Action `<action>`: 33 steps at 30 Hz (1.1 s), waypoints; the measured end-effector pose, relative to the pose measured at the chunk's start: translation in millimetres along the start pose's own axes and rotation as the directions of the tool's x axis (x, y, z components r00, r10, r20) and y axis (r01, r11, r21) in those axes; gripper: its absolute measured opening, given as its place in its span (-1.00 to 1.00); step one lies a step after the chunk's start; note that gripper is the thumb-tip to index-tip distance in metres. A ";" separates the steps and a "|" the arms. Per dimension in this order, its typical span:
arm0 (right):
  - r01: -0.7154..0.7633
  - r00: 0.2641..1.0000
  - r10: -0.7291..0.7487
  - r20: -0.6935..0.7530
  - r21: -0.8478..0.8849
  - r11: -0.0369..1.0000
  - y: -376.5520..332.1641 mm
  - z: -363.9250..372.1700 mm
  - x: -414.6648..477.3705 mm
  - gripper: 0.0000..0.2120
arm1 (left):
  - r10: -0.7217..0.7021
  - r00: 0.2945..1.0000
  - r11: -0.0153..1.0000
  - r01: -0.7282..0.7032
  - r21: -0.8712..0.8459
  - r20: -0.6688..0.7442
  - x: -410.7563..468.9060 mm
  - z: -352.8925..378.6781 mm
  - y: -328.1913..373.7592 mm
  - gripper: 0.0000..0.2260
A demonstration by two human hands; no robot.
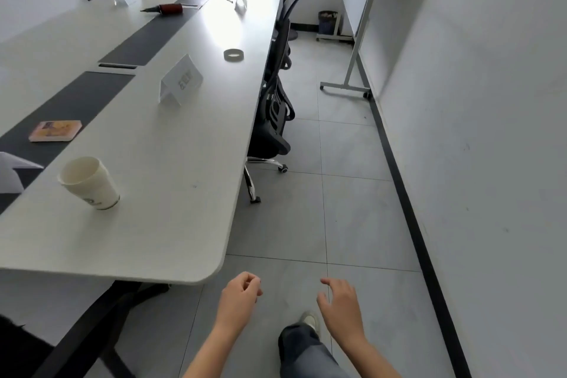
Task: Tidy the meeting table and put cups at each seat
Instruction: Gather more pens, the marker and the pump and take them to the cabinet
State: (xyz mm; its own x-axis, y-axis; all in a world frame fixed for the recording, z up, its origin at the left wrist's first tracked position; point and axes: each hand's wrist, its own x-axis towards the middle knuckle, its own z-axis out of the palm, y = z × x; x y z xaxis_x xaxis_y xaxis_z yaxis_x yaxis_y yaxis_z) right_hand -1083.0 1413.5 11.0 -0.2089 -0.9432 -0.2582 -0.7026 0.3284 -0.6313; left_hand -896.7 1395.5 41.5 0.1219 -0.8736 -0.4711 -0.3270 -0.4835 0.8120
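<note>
So both your hands are empty right now: left hand (239, 291) is loosely curled around nothing, right hand (337, 301) has the fingers spread, both hanging over the floor just off the corner of the tabletop (171, 193). Only cup (89, 182) I can see sits upright near the close end, toward the dark centre strip, well apart from your hands.

Stuff that could bite you from here:
- that cup looks like light paper, so a fast grab or a sleeve brush could tip it, and I can't tell if there's liquid in it
- the tape roll (233, 54), the book (55, 130) and the pump (165, 8) are still lying around, easy to leave behind if you go straight to cups
- the name cards (181, 80) are flimsy tents, reaching across them could knock one flat
- chairs (273, 120) are tucked tight along the edge, watch your feet on the wheels walking that aisle
</note>
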 end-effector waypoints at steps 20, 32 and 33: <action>-0.111 0.993 0.113 -0.046 0.043 0.993 36.9 -138.3 354.5 -0.75 | -0.030 1.000 0.997 0.029 0.066 0.005 284.5 159.3 214.6 -0.81; -0.174 0.972 0.193 -0.135 0.135 0.975 11.7 -242.1 596.5 -0.76 | 0.058 0.989 0.996 -0.067 0.064 0.134 495.2 249.0 405.9 -0.81; -0.187 0.973 0.203 -0.110 0.138 0.973 13.6 -241.0 610.5 -0.76 | 0.055 0.988 0.995 -0.067 0.079 0.146 505.2 255.5 411.4 -0.80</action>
State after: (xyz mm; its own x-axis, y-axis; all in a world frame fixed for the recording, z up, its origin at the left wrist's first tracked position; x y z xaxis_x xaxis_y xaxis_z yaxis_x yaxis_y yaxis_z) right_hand -1384.0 830.1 21.0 -0.4204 -0.8567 -0.2990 -0.5507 0.5028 -0.6663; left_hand -1209.0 769.3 49.5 -0.0340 -0.8814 -0.4712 -0.4073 -0.4184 0.8118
